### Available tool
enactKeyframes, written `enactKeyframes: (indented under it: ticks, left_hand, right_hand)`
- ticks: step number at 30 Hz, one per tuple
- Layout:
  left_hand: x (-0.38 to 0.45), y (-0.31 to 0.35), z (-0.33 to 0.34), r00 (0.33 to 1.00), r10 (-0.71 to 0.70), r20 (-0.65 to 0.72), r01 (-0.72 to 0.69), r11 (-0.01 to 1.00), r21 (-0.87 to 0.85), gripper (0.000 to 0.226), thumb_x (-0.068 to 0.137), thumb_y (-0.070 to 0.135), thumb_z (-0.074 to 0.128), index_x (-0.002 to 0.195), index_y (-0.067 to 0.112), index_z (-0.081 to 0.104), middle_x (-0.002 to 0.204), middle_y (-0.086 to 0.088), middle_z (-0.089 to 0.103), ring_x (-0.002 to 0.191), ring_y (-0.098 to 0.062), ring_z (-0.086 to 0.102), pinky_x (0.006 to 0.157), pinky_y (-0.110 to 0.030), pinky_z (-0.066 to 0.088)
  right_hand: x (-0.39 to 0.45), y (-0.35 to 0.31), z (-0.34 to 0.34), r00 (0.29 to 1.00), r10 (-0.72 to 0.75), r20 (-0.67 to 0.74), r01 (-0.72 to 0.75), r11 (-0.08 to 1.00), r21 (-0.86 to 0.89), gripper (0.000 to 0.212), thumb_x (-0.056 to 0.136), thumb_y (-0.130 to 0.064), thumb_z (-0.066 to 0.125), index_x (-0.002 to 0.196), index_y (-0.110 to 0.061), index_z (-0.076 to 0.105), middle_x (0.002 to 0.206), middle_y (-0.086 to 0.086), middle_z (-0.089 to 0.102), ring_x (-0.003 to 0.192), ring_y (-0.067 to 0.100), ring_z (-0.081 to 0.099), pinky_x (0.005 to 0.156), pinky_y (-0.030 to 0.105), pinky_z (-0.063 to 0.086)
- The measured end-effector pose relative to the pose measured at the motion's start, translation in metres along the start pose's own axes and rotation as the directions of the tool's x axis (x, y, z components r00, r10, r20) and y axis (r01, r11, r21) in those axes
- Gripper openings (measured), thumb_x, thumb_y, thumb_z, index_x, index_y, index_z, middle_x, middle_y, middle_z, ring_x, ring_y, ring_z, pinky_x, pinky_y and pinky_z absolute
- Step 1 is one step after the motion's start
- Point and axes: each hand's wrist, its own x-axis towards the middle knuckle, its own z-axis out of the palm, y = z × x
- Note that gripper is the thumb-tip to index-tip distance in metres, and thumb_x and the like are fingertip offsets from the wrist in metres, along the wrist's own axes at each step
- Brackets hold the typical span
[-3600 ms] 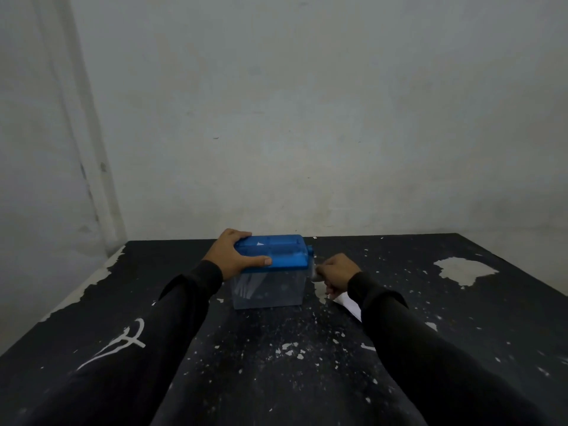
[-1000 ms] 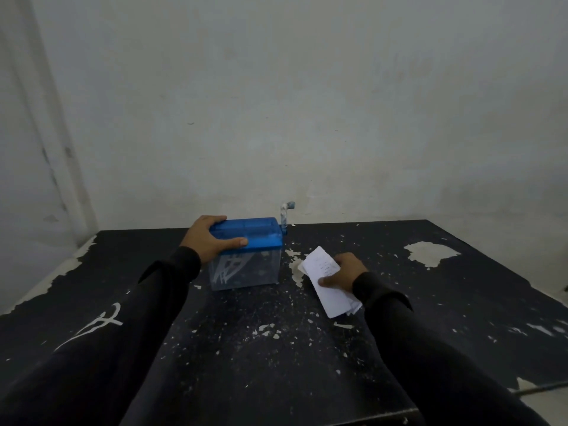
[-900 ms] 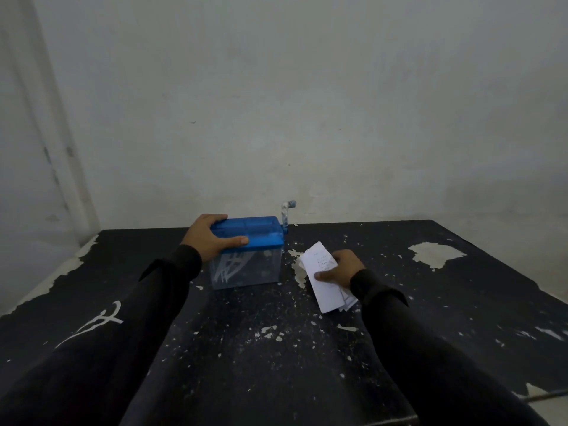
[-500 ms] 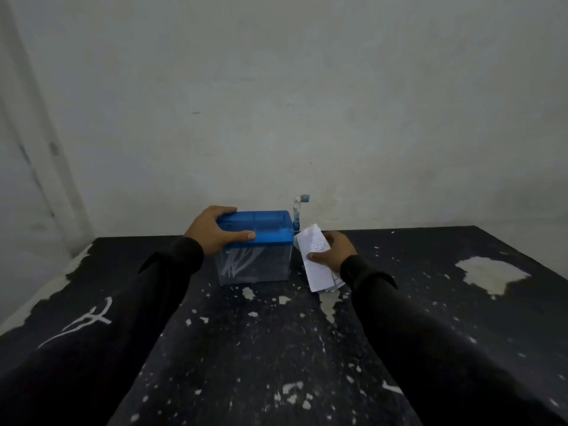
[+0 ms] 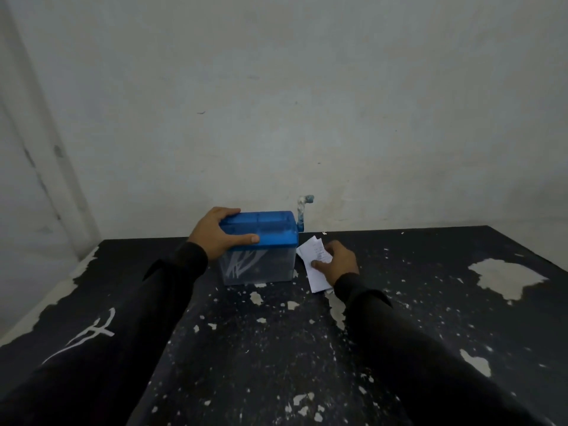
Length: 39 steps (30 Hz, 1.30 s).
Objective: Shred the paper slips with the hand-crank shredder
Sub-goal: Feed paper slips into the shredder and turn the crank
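Observation:
The hand-crank shredder [image 5: 264, 238] has a blue lid over a clear bin holding white shreds and stands at the far middle of the black table [image 5: 276, 348]. Its crank handle [image 5: 302, 210] points up at the lid's right end. My left hand [image 5: 215, 233] grips the lid's left end, thumb along the front. My right hand [image 5: 336, 261] pinches a white paper slip [image 5: 316, 272] just right of the bin, thumb on top; I cannot tell whether the slip touches the table. More slips seem to lie under it.
The table's black paint is chipped, with a large bare patch [image 5: 507, 276] at the right. A pale wall [image 5: 276, 118] rises directly behind the shredder. The table's left edge [image 5: 61, 290] runs beside another wall.
My right hand left the crank, took hold of a paper slip on the table and brought it close beside the shredder. The crank now points up. My left hand stays on the lid.

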Motion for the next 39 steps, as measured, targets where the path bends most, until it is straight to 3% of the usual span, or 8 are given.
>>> enactKeyframes:
  ticks: [3, 11, 15, 18, 25, 28, 33, 39]
  left_hand:
    - [-0.009, 0.004, -0.001, 1.0, -0.009, 0.004, 0.009, 0.999, -0.032, 0.123, 0.035, 0.086, 0.081, 0.138, 0.023, 0.059, 0.129, 0.008, 0.055, 0.109, -0.007, 0.057, 0.08, -0.01, 0.045]
    - [-0.037, 0.004, -0.002, 1.0, -0.02, 0.008, 0.021, 0.998, -0.051, 0.116, 0.041, 0.077, 0.085, 0.139, 0.021, 0.059, 0.13, 0.006, 0.055, 0.112, -0.01, 0.059, 0.083, -0.018, 0.049]
    - [-0.038, 0.009, -0.008, 1.0, -0.023, -0.017, 0.022, 0.999, -0.045, 0.107, 0.051, 0.067, 0.092, 0.14, 0.019, 0.058, 0.132, 0.004, 0.055, 0.114, -0.013, 0.059, 0.09, -0.023, 0.051]
    - [-0.044, 0.01, -0.008, 0.999, -0.029, -0.014, 0.029, 0.999, -0.025, 0.106, 0.051, 0.067, 0.092, 0.14, 0.019, 0.058, 0.131, 0.004, 0.055, 0.116, -0.016, 0.058, 0.097, -0.031, 0.052]
    - [-0.058, 0.009, -0.013, 0.999, -0.036, 0.0, 0.036, 0.998, -0.05, 0.117, 0.04, 0.076, 0.089, 0.138, 0.022, 0.058, 0.13, 0.006, 0.056, 0.116, -0.016, 0.06, 0.1, -0.037, 0.054]
    - [-0.06, 0.011, -0.013, 1.0, -0.027, -0.003, 0.027, 0.998, -0.052, 0.111, 0.044, 0.072, 0.091, 0.138, 0.022, 0.058, 0.131, 0.005, 0.055, 0.115, -0.014, 0.059, 0.095, -0.03, 0.053]
    - [-0.065, 0.014, -0.013, 1.0, -0.015, 0.021, 0.016, 1.0, -0.026, 0.116, 0.041, 0.078, 0.085, 0.139, 0.022, 0.057, 0.131, 0.006, 0.053, 0.109, -0.007, 0.057, 0.081, -0.014, 0.046]
    - [-0.069, 0.015, -0.014, 0.999, -0.023, 0.037, 0.023, 1.0, 0.02, 0.12, 0.039, 0.083, 0.083, 0.139, 0.021, 0.057, 0.132, 0.004, 0.052, 0.113, -0.014, 0.057, 0.089, -0.023, 0.047]
  right_hand:
    - [-0.009, 0.003, 0.0, 0.995, -0.032, -0.095, 0.034, 0.999, 0.02, 0.036, 0.086, -0.023, 0.08, 0.117, -0.01, 0.069, 0.122, 0.013, 0.059, 0.109, 0.03, 0.06, 0.096, 0.035, 0.046]
    - [-0.02, 0.014, 0.0, 0.98, 0.066, -0.186, -0.069, 0.998, -0.009, 0.009, 0.093, -0.029, 0.071, 0.094, -0.02, 0.069, 0.104, 0.006, 0.072, 0.098, 0.025, 0.066, 0.093, 0.041, 0.054]
    - [-0.018, 0.001, -0.003, 0.996, 0.036, -0.087, -0.047, 0.991, -0.128, 0.043, 0.086, -0.056, 0.071, 0.112, -0.023, 0.064, 0.116, 0.004, 0.068, 0.117, 0.029, 0.056, 0.103, 0.047, 0.047]
    - [-0.024, -0.003, 0.0, 0.997, 0.075, 0.0, -0.072, 0.965, -0.252, 0.068, 0.079, -0.056, 0.078, 0.131, -0.017, 0.057, 0.133, 0.01, 0.06, 0.133, 0.037, 0.042, 0.111, 0.048, 0.039]
    - [-0.031, 0.014, 0.003, 0.984, 0.138, -0.111, -0.114, 0.973, 0.2, 0.038, 0.079, -0.02, 0.086, 0.111, -0.014, 0.066, 0.11, 0.007, 0.067, 0.099, 0.022, 0.061, 0.094, 0.035, 0.052]
    - [-0.034, 0.012, -0.001, 0.98, 0.123, -0.158, -0.074, 0.956, 0.283, 0.029, 0.077, -0.017, 0.087, 0.096, -0.01, 0.066, 0.096, 0.005, 0.065, 0.089, 0.021, 0.059, 0.081, 0.03, 0.048]
    - [-0.037, 0.013, -0.009, 0.977, 0.088, -0.194, -0.034, 0.962, 0.269, 0.026, 0.078, -0.025, 0.087, 0.082, -0.01, 0.066, 0.078, 0.002, 0.064, 0.079, 0.023, 0.061, 0.079, 0.036, 0.055]
    - [-0.055, -0.002, -0.032, 0.945, -0.073, -0.318, 0.211, 0.881, 0.423, 0.03, 0.081, -0.022, 0.085, 0.093, -0.012, 0.059, 0.094, 0.003, 0.064, 0.088, 0.022, 0.062, 0.075, 0.033, 0.051]
